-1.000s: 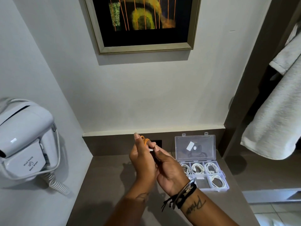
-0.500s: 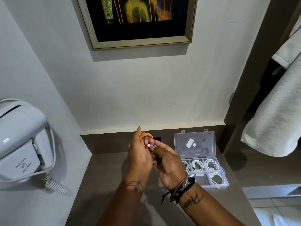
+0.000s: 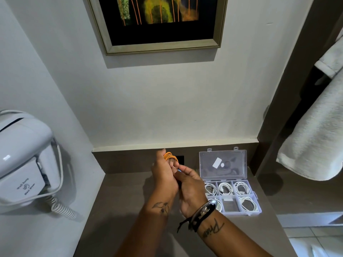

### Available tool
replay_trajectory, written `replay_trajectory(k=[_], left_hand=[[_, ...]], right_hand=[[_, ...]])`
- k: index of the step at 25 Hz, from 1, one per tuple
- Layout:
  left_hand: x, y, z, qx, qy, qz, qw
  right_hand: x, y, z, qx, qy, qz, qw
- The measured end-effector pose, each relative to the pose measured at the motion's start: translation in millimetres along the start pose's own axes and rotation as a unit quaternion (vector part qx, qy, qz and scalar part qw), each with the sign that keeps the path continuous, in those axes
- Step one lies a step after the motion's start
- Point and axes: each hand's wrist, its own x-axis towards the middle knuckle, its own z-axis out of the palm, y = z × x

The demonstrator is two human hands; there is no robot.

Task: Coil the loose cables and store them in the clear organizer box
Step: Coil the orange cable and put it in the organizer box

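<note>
An orange cable (image 3: 169, 156) is wound in loops around the fingers of my left hand (image 3: 164, 178), held up above the brown counter (image 3: 120, 210). My right hand (image 3: 191, 190) presses against it and pinches the cable's plug end between fingertips. To the right stands the clear organizer box (image 3: 257, 207) with its lid (image 3: 222, 164) upright. Several compartments hold coiled white cables (image 3: 242, 188); the front middle compartment (image 3: 230, 204) has no cable in it.
A white wall hair dryer (image 3: 24, 160) with a curly cord hangs at the left. A framed picture (image 3: 157, 23) is on the back wall. A grey towel (image 3: 313, 138) hangs at the right above a lower shelf. A dark socket (image 3: 180, 160) sits behind my hands.
More orange loops show around my left fingers. My right hand has shifted its pinch to the plug end beside the coil. The view has tilted slightly.
</note>
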Motion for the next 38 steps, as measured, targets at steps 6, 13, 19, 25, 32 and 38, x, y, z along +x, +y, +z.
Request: replay_trajectory(k=[6,13,19,25,32,38], left_hand=[[1.7,7.0,-9.4,-0.02,-0.126,-0.06,0.99],[3.3,-16.1,-14.9,0.154,-0.016,0.082,0.985],[13.5,2.4,-37.5,0.498,-0.223,0.235,0.805],[15.9,4.6,-49.7,0.487,-0.255,0.15,0.822],[12.2,-18.7,-48.5,0.401,-0.228,0.236,0.855],[17.4,-23.5,-57.8,0.385,-0.275,0.164,0.865]], right_hand=[[14.5,-8.0,-3.4,0.029,0.0,-0.029,0.999],[28.6,-24.1,-16.2,-0.039,-0.001,-0.074,0.996],[40.5,-46.8,-28.7,-0.267,-0.065,-0.142,0.951],[48.6,-65.2,-36.5,-0.358,-0.171,-0.165,0.903],[52.5,-58.2,-46.4,-0.409,-0.193,-0.255,0.855],[53.5,-61.3,-51.9,-0.673,-0.104,-0.449,0.578]])
